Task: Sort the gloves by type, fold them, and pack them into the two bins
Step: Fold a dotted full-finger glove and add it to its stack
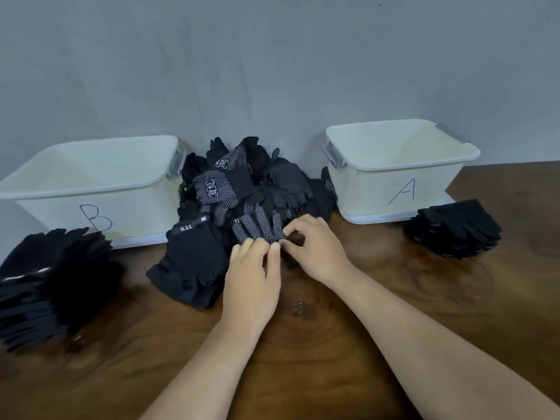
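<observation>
A heap of black gloves [257, 183] lies between two white bins, some with white dots, some plain. Bin B [91, 189] stands at the left, bin A [391, 177] at the right; no gloves show inside either. My left hand [253, 274] and my right hand [318, 247] meet at the heap's near edge, and both pinch the fingertips of a dotted glove [260, 222]. A plain black glove marked 5.11 [194, 256] lies just left of my left hand.
A stack of plain black gloves [51, 277] sits on the wooden table [303, 344] in front of bin B. A smaller stack of dotted gloves [454, 231] sits beside bin A at the right. A grey wall stands behind the bins.
</observation>
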